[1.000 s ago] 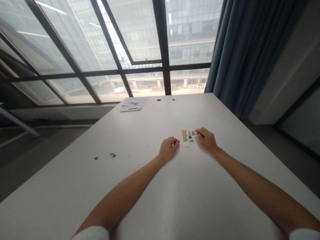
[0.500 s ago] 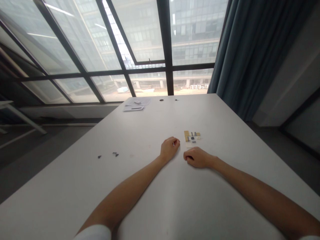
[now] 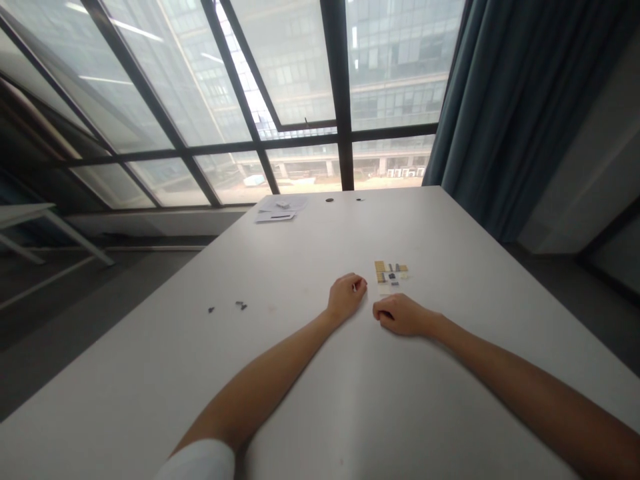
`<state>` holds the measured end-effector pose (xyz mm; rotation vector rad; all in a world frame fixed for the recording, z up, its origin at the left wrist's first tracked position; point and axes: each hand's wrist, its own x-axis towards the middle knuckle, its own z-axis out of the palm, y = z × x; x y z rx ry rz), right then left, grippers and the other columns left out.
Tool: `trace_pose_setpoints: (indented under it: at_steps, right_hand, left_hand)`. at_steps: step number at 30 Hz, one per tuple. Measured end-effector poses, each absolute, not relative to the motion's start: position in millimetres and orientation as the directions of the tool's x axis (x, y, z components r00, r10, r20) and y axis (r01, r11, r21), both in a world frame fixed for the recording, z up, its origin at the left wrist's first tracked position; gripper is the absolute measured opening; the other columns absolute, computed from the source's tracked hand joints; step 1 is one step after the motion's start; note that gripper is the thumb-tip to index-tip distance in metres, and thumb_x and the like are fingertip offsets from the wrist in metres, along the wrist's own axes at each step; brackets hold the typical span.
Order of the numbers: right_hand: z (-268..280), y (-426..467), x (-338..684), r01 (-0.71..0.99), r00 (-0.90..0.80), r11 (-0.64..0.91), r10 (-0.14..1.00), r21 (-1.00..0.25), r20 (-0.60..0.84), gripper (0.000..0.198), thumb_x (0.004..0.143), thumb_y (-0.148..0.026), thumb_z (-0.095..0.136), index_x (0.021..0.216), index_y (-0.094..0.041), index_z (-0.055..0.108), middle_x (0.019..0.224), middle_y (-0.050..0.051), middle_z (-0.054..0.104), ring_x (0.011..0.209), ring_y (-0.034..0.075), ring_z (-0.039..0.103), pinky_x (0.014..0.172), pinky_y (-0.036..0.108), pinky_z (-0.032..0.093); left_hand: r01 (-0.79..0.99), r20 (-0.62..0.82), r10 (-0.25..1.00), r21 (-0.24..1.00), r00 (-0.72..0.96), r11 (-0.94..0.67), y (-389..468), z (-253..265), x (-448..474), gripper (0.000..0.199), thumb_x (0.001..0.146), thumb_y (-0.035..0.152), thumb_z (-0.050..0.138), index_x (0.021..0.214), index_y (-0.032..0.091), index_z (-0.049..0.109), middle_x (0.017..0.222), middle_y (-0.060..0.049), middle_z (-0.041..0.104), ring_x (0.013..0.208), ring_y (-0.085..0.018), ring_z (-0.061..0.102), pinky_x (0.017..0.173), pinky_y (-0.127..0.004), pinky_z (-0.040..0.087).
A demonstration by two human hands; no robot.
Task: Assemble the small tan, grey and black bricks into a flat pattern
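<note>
My left hand rests on the white table with its fingers curled in and thumb and forefinger close together. Whether anything sits inside is hidden. Closed as well, my right hand lies a little nearer and to the right, palm side down, its fingertips turned under and out of sight. Just beyond both hands is a small cluster of flat yellow pieces, with grey and dark little pieces among them. A pale piece lies at the cluster's near edge, close to my right hand. Neither hand visibly touches the cluster.
Small dark pieces lie on the left of the table, with another dark bit beside them. Papers with a dark pen-like stick are at the far left edge. A round black disc lies at the back.
The whole view has shifted slightly, so everything sits a little further right. My hands keep the same closed pose and place beside the cluster.
</note>
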<state>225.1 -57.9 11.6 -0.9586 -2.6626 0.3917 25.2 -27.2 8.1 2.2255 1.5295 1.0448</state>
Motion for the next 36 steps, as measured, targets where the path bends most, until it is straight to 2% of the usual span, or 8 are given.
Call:
trace_pose_setpoints:
  at_steps: [24,29,32,36]
  right_hand:
    - [7.0,-56.1,229.9,0.559,-0.736,0.712,0.662,-0.425,0.14,0.019,0.082,-0.012,0.048,0.077,-0.021,0.064,0.074,0.001,0.068,0.069,0.016,0.057,0.068,0.026,0.036]
    - [4.1,-53.9,231.5,0.547,-0.749,0.718,0.649,-0.43,0.132,0.018,0.083,-0.014,0.047,0.076,-0.021,0.062,0.074,0.002,0.067,0.07,0.017,0.057,0.068,0.027,0.035]
    - [4.0,-53.4,232.4,0.55,-0.752,0.716,0.648,-0.43,0.117,0.017,0.083,-0.015,0.046,0.076,-0.021,0.06,0.073,0.002,0.066,0.07,0.017,0.057,0.067,0.027,0.035]
    - [1.5,-52.2,234.2,0.553,-0.755,0.723,0.645,-0.414,0.119,0.018,0.084,-0.016,0.045,0.074,-0.021,0.059,0.071,0.001,0.064,0.067,0.017,0.056,0.066,0.028,0.034]
  left_hand:
    - [0.776,0.409,0.902,0.521,0.138,-0.355,-17.2,18.1,18.4,0.03,0.092,0.03,0.05,0.081,0.019,0.076,0.081,-0.003,0.071,0.073,-0.015,0.06,0.071,-0.026,0.044]
    - [0.807,0.283,0.955,0.54,0.092,-0.238,10.9,49.5,-13.6,0.031,0.091,0.032,0.051,0.092,0.019,0.078,0.085,-0.004,0.075,0.077,-0.016,0.064,0.074,-0.027,0.048]
    - [0.84,0.199,0.963,0.478,0.181,-0.257,15.2,69.4,-49.9,0.029,0.089,0.034,0.056,0.098,0.02,0.079,0.094,-0.005,0.076,0.08,-0.017,0.065,0.078,-0.027,0.05]
    - [0.9,0.166,0.974,0.383,0.156,-0.209,1.5,86.7,-118.5,0.028,0.086,0.033,0.062,0.107,0.022,0.077,0.096,-0.003,0.076,0.079,-0.016,0.065,0.08,-0.027,0.051]
